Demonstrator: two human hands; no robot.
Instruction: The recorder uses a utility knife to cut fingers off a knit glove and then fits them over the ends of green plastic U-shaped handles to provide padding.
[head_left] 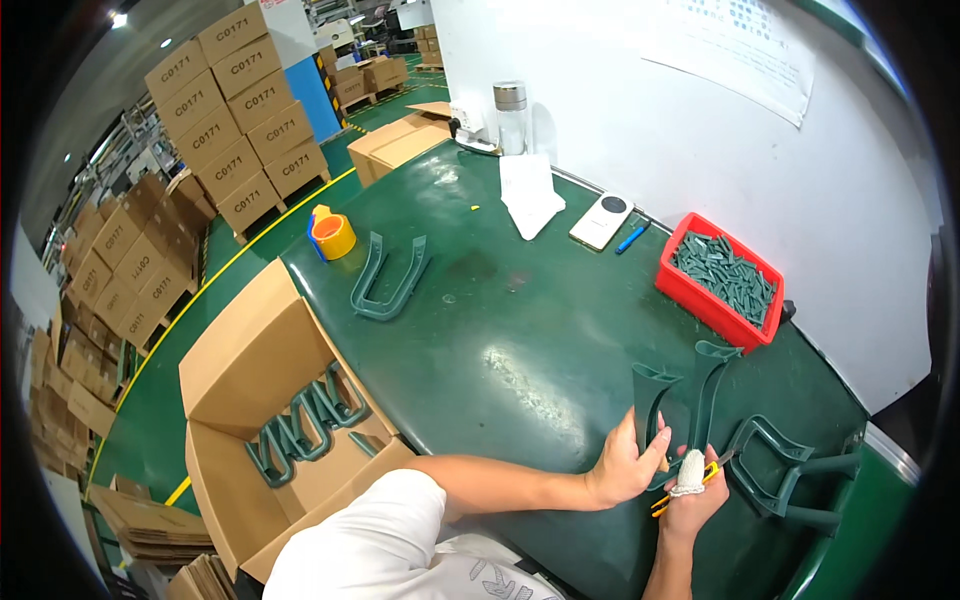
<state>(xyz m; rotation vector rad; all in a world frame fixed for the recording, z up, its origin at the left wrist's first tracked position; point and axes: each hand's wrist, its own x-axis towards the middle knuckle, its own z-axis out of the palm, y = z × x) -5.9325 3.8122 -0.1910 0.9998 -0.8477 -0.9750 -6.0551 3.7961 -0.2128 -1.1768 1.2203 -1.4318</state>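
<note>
A dark green U-shaped plastic part (706, 395) stands upright at the right of the table, its two flared ends pointing up and away from me. My left hand (622, 468) is closed around its left leg. Beside it, my right hand (692, 508) grips a yellow-handled utility knife (711, 470), whose blade points right; a white knitted cover wraps one finger. That hand is also against the lower part of the U shape, and the exact contact is hidden. Right of the knife lie more green U-shaped parts (765, 470), partly overlapping.
A red bin (722, 318) holds many small green pieces. An open carton (225, 470) at left contains several U-shaped parts. Another U-shaped part (385, 300), orange tape (332, 236), a phone (601, 220), blue pen (632, 238), white paper (530, 190) and bottle (511, 118) are on the table.
</note>
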